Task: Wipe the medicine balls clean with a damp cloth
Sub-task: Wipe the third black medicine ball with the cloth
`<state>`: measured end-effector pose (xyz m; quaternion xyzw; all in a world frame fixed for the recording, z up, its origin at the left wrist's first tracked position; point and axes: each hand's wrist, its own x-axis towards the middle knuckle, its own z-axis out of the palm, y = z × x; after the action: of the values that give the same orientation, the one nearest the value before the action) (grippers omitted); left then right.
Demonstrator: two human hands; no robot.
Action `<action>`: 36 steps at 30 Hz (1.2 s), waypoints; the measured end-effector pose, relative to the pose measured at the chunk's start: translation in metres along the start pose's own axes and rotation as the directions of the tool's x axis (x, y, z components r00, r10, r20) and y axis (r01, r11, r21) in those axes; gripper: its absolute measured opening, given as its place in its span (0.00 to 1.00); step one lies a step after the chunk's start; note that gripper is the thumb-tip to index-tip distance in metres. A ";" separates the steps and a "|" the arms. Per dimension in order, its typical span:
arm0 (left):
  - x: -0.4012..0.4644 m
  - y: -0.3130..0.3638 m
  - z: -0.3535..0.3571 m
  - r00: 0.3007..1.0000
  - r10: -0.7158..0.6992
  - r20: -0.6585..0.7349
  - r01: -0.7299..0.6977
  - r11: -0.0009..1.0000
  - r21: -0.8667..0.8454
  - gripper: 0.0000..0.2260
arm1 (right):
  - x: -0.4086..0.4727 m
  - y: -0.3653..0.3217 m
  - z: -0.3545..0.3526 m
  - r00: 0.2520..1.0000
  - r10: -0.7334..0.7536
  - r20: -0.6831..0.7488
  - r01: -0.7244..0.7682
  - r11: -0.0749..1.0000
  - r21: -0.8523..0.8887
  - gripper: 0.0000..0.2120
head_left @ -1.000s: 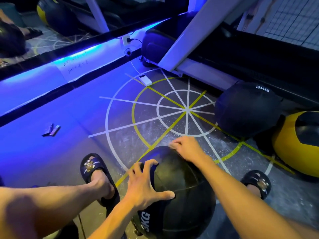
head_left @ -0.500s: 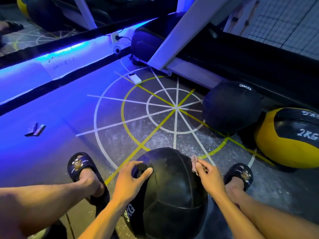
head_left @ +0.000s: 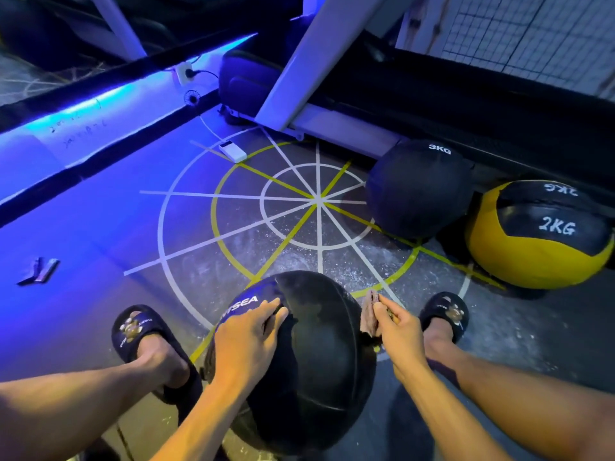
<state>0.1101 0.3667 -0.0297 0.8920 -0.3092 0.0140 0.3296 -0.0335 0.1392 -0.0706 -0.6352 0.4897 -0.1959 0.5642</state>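
The left hand has been slid up onto the near black medicine ball, fingers laid flat to steady it at the floor's near edge. The cloth, pinched in the right hand, has been drawn off the top to the ball's right flank, so that side is probably wiped next

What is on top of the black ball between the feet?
The left hand rests on the near ball's upper left, fingers over its lettering. The right hand pinches a cloth against its upper right edge. The ball hides the floor beneath it.
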 end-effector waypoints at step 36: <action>0.013 -0.049 -0.020 0.972 0.006 0.233 0.062 0.957 -0.283 0.12 | -0.060 -0.015 0.065 0.965 -0.258 0.047 0.260 0.920 -0.292 0.15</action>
<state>0.1515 0.4009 -0.0399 0.8342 -0.3314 -0.1398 0.4180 -0.0018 0.2220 -0.0570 -0.7724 0.4230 -0.1907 0.4338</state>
